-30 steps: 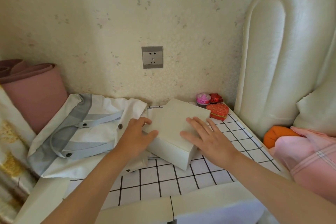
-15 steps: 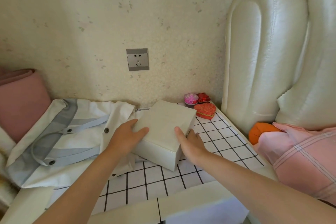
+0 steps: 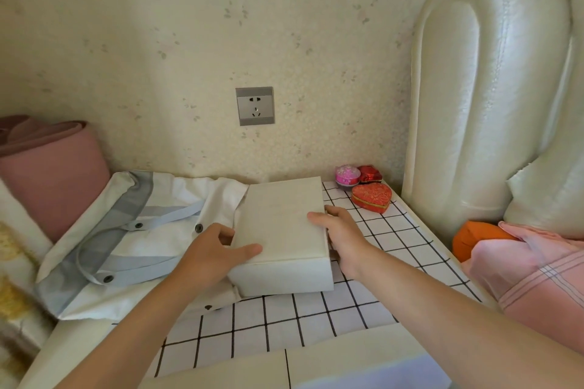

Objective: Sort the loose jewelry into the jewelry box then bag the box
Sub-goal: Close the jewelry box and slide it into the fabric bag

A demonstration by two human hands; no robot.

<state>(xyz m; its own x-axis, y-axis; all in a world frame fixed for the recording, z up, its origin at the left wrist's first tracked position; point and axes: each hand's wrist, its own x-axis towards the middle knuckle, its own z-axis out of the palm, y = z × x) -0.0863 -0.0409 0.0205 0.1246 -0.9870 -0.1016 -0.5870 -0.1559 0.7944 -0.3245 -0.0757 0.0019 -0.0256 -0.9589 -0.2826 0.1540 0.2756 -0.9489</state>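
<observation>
Against the tote bag [image 3: 132,230], your left hand [image 3: 215,249] gripped the closed jewelry box [image 3: 281,224], thumb on its lid; your right hand [image 3: 344,234] had slid from the lid to clasp its right side, so lifting it for bagging looked next.

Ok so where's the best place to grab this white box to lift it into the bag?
Take the white jewelry box by its two long side walls, one hand from each side, thumbs on the closed lid. It is broad, flat-topped and handleless, likely too wide for one hand. The left hand and right hand grip it that way now.
</observation>
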